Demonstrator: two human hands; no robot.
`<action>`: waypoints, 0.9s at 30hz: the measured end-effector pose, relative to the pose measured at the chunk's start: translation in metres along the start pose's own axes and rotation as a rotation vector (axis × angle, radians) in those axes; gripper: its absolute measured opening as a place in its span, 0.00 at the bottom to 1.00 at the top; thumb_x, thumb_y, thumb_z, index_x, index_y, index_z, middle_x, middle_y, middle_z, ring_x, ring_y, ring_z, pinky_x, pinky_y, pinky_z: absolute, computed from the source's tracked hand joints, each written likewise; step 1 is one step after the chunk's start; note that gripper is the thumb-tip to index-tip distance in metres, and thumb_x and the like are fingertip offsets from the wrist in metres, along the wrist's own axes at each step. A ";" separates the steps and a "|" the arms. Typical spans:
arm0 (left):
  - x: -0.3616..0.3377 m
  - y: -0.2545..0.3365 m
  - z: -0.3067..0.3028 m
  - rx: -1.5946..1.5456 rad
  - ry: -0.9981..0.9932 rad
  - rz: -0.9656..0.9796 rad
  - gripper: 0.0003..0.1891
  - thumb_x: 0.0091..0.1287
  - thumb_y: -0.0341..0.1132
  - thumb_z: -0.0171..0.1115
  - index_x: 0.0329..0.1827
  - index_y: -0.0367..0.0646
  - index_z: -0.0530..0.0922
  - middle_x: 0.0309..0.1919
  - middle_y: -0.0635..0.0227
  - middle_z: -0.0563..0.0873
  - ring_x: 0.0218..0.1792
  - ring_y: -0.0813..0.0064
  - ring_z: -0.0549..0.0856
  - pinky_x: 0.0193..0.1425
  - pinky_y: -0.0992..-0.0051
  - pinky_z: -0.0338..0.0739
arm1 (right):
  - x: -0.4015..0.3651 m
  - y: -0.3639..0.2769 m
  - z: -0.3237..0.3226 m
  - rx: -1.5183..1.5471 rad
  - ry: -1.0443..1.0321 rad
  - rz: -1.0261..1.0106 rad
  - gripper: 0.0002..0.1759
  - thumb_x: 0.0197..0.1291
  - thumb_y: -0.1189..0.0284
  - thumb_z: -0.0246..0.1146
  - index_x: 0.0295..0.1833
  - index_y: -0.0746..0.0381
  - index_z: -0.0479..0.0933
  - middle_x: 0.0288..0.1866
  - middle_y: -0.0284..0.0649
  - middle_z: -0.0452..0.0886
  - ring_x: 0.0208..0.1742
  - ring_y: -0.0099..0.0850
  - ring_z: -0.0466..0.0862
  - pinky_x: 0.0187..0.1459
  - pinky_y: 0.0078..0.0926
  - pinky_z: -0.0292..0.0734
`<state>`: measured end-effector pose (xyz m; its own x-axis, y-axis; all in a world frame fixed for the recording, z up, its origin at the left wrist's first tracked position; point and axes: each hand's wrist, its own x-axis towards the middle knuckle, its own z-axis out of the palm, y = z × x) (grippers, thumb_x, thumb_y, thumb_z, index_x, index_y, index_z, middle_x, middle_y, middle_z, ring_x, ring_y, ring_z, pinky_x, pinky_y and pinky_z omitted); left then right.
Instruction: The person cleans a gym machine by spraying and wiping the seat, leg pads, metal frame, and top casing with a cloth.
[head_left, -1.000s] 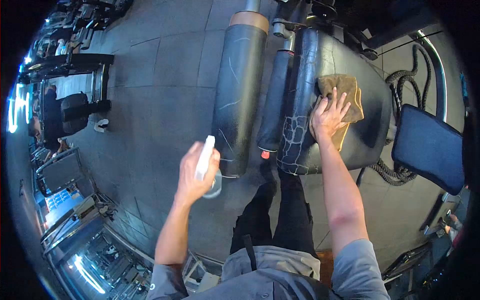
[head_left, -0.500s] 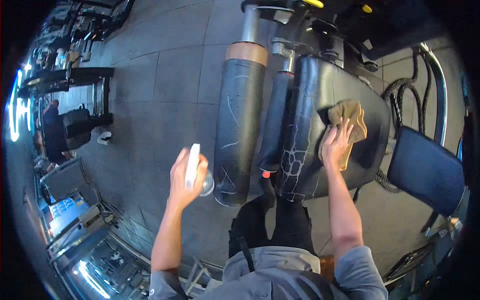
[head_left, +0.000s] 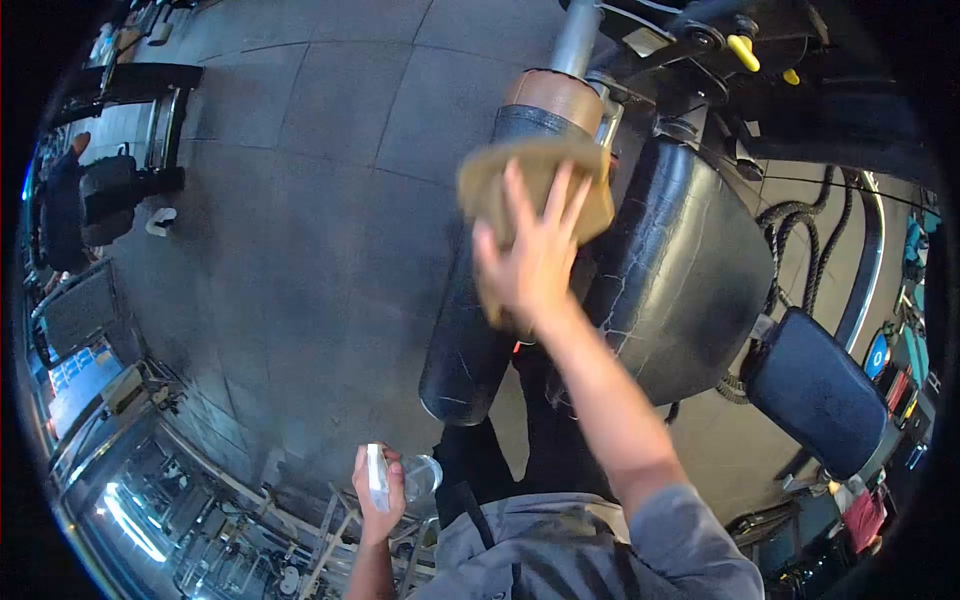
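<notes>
My right hand (head_left: pixel 535 255) presses a brown cloth (head_left: pixel 487 188) over the black padded roller (head_left: pixel 462 370), fingers spread across the fabric, the thumb along its left side. The cloth is smeared by motion and hides the roller's middle. Low in the view, close to my legs, my left hand (head_left: pixel 378 500) is wrapped around a spray bottle (head_left: pixel 423 477) with a white trigger head and a clear body. Right of the roller lies a black padded seat (head_left: pixel 690 290) with cracked, worn covering along its left part.
A smaller dark pad (head_left: pixel 818 390) stands at the right, near black ropes (head_left: pixel 790 225) and a curved metal bar (head_left: pixel 862 265). Yellow handles (head_left: pixel 743 53) stick out at the top. Dark floor tiles (head_left: pixel 300 250) stretch left, towards other gym equipment (head_left: pixel 110 195) and a person at the edge.
My right hand has carried the cloth left from the seat onto the roller. My left hand has drawn back towards my body with the spray bottle. The camera view has shifted.
</notes>
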<state>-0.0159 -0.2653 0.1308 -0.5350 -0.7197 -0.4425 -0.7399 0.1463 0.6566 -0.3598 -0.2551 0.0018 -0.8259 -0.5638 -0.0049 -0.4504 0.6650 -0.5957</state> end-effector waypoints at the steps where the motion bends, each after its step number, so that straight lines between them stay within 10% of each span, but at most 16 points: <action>1: -0.001 -0.006 0.004 -0.010 0.000 -0.009 0.16 0.72 0.42 0.59 0.40 0.34 0.77 0.35 0.58 0.78 0.35 0.61 0.81 0.42 0.65 0.75 | 0.041 0.004 0.001 -0.062 0.053 0.005 0.45 0.56 0.56 0.70 0.80 0.40 0.62 0.83 0.66 0.43 0.79 0.78 0.45 0.64 0.73 0.71; 11: -0.018 -0.015 0.019 -0.115 0.078 -0.063 0.21 0.72 0.48 0.61 0.43 0.33 0.76 0.37 0.58 0.78 0.37 0.62 0.81 0.44 0.65 0.75 | 0.173 0.033 0.019 -0.489 0.025 -0.137 0.32 0.63 0.50 0.55 0.67 0.56 0.79 0.80 0.48 0.62 0.81 0.64 0.53 0.67 0.84 0.57; 15: -0.021 -0.020 0.013 -0.078 0.086 -0.032 0.21 0.72 0.48 0.60 0.42 0.33 0.77 0.37 0.58 0.78 0.38 0.62 0.81 0.46 0.65 0.75 | 0.086 0.012 0.011 -0.380 0.127 -0.323 0.32 0.59 0.60 0.61 0.69 0.61 0.75 0.80 0.47 0.63 0.83 0.62 0.51 0.66 0.85 0.56; 23: -0.009 -0.008 0.013 -0.039 0.046 -0.004 0.21 0.73 0.48 0.61 0.40 0.34 0.77 0.37 0.56 0.78 0.39 0.58 0.81 0.46 0.63 0.74 | -0.180 -0.021 0.018 0.023 -0.317 -0.179 0.45 0.52 0.59 0.72 0.78 0.44 0.66 0.84 0.44 0.55 0.79 0.75 0.49 0.65 0.85 0.57; 27: 0.002 0.007 0.009 0.012 0.010 0.004 0.20 0.72 0.47 0.61 0.40 0.34 0.77 0.37 0.57 0.78 0.39 0.59 0.80 0.46 0.64 0.74 | -0.143 -0.021 0.012 0.133 -0.256 -0.093 0.46 0.47 0.58 0.77 0.76 0.40 0.70 0.83 0.48 0.55 0.78 0.78 0.49 0.69 0.81 0.56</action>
<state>-0.0260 -0.2596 0.1294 -0.5338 -0.7260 -0.4335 -0.7426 0.1574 0.6509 -0.2280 -0.1945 0.0054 -0.6634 -0.7355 -0.1375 -0.4575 0.5441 -0.7033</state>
